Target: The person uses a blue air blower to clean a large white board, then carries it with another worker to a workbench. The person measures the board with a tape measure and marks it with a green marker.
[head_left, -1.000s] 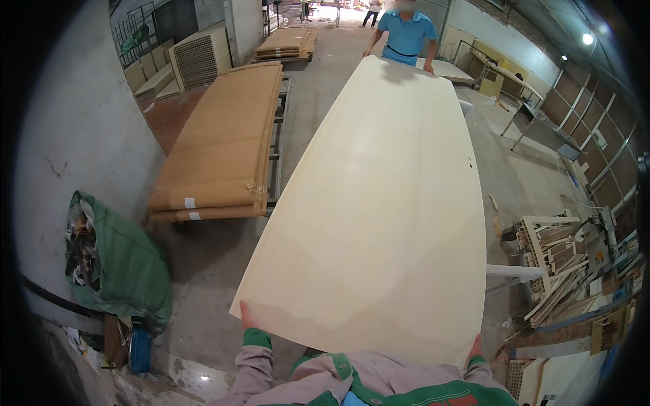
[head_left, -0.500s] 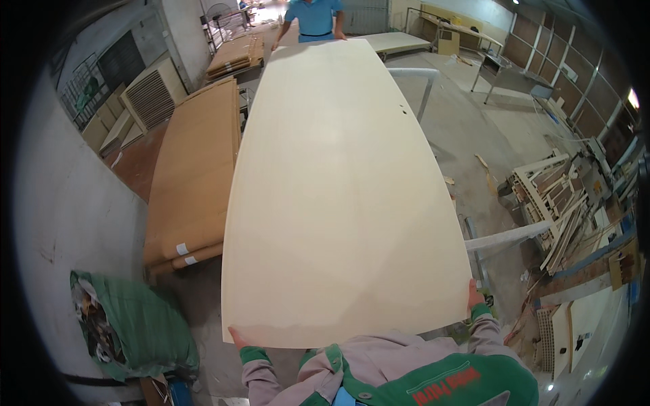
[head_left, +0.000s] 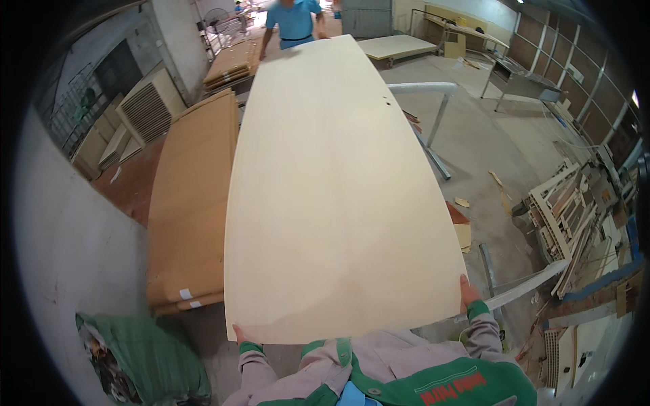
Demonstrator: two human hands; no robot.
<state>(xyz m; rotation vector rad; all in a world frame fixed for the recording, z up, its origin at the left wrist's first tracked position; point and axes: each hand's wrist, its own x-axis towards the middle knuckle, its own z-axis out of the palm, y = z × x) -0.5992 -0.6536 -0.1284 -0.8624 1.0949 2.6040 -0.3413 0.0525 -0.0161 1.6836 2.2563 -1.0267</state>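
Observation:
A large pale door panel (head_left: 332, 196) lies flat in front of me, its long side running away from me. Two small dark holes show near its right edge, toward the far end. My left hand (head_left: 240, 335) grips the near left corner, thumb on top and the other fingers hidden beneath. At the near right corner my right hand (head_left: 468, 292) is closed on the panel's side edge. Across from me, a person in a blue shirt (head_left: 293, 24) has both hands at the far end of the panel.
Brown cardboard-wrapped stacks (head_left: 193, 196) stand close along the left. A stuffed green sack (head_left: 152, 352) sits at lower left by the wall. To the right are a wrapped metal rail (head_left: 423, 88), another rail (head_left: 531, 283) and a scrap wood heap (head_left: 552, 210). Farther back is a desk (head_left: 518, 80).
The panel's far end has shifted left, along with the person holding it. More of the rail and floor on the right shows now. Both my hands keep their hold at the near corners.

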